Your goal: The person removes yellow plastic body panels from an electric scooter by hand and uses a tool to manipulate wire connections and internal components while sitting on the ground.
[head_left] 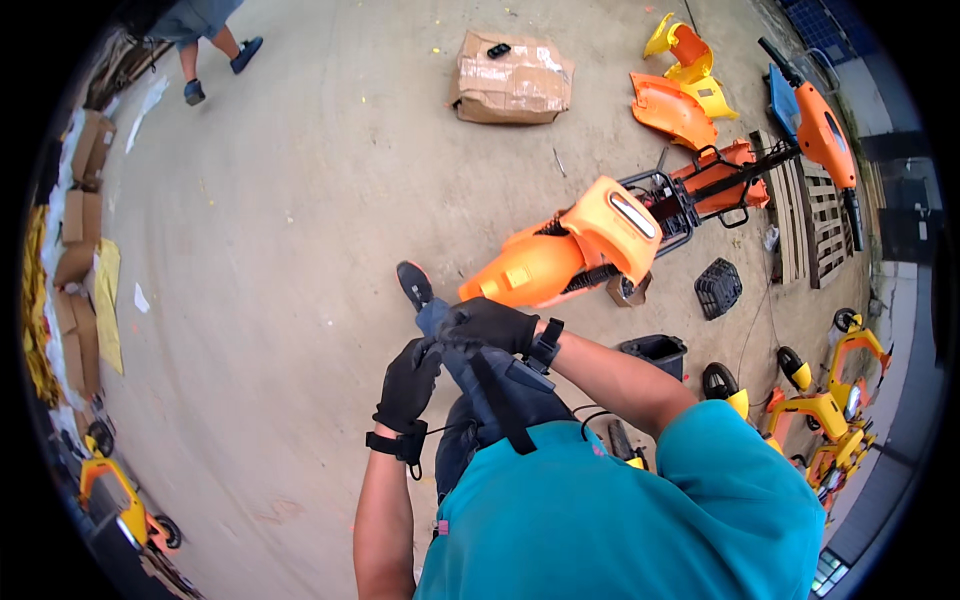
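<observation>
Both my hands wear black gloves and meet in front of my raised leg. My left hand (408,385) is closed, its fingertips pressed close to the right hand's. Bent inward, my right hand (490,327) is also closed, just above the knee of my dark trousers. Anything between the fingers is too small or hidden to make out. Nearest to the right hand is the orange rear fender (525,268) of a partly stripped scooter (625,228). Its frame and black battery area are exposed, and the orange front cover with handlebar (825,135) points to the far right.
A taped cardboard box (512,85) with a small black object on top stands ahead. Orange and yellow body panels (680,105), wooden pallets (815,215) and a black crate (718,288) lie right. Yellow scooters (830,420) stand lower right. Another person's legs (215,50) show far left.
</observation>
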Demonstrator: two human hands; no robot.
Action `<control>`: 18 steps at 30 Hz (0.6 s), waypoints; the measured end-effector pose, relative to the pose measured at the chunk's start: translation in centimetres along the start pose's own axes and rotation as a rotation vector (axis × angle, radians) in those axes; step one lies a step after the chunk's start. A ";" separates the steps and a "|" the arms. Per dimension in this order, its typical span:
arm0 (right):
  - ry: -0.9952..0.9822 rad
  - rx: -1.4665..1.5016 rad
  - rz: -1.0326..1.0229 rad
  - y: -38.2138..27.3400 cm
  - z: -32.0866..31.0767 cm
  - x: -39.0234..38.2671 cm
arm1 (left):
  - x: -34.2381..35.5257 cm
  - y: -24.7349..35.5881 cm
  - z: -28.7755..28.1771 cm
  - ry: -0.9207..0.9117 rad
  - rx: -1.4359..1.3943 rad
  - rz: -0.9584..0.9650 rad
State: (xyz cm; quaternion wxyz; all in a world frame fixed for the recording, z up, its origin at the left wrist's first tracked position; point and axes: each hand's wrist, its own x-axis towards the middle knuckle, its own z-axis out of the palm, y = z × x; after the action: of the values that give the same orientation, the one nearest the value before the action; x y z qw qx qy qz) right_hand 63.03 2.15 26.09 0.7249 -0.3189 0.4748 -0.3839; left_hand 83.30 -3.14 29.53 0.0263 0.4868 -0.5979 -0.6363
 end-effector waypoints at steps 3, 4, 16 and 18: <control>-0.056 0.058 -0.028 -1.3 -1.4 5.5 | 4.2 2.5 -4.0 -0.052 0.086 -0.043; -0.040 0.092 0.004 -2.1 -2.2 6.8 | 6.2 3.3 -5.2 -0.086 0.140 -0.031; 0.179 0.107 -0.119 -13.4 -11.1 20.0 | 24.7 14.3 -16.6 -0.463 0.195 -0.106; 0.353 -0.201 -0.432 -13.4 -14.2 21.0 | 27.8 17.2 -17.0 -0.568 0.232 -0.009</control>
State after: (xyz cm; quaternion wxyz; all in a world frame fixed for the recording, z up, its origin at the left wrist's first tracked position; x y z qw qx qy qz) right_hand 51.74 -23.99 22.96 0.4975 -0.4108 0.5504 -0.5298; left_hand 70.38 -37.63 29.89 -0.2006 0.2921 -0.6477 -0.6745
